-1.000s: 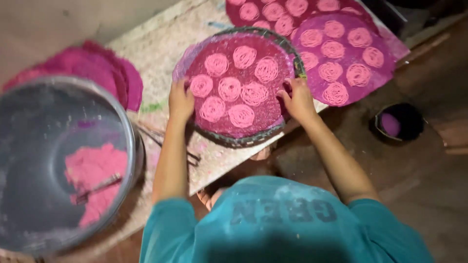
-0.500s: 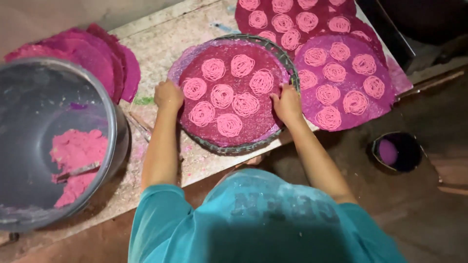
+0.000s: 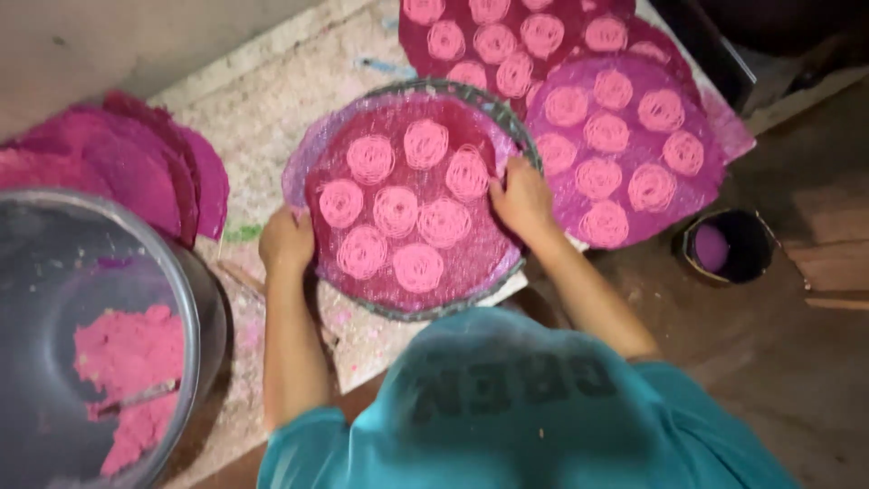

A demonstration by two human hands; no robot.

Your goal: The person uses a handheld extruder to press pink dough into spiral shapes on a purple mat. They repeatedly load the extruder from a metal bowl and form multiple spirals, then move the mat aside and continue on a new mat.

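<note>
While pink dough sits in the steel bowl [image 3: 100, 272] at far left, left hand [image 3: 287, 240] and right hand [image 3: 520, 199] each grip closed on the round woven tray [image 3: 453, 308] of pink noodle coils [image 3: 398, 210], mid-bench [image 3: 272, 100]; coil-covered mats [image 3: 625, 149] right.

Woven tray [image 3: 507, 113] sits centre on the worktable [image 3: 272, 100], coils on it | left hand [image 3: 285, 243] at its left rim, right hand [image 3: 520, 197] at its right | more coil-laden sheets [image 3: 625, 154] right and far | metal basin [image 3: 100, 335] near left, dough [image 3: 127, 362] in it | small pot [image 3: 729, 244] on floor, right.
</note>
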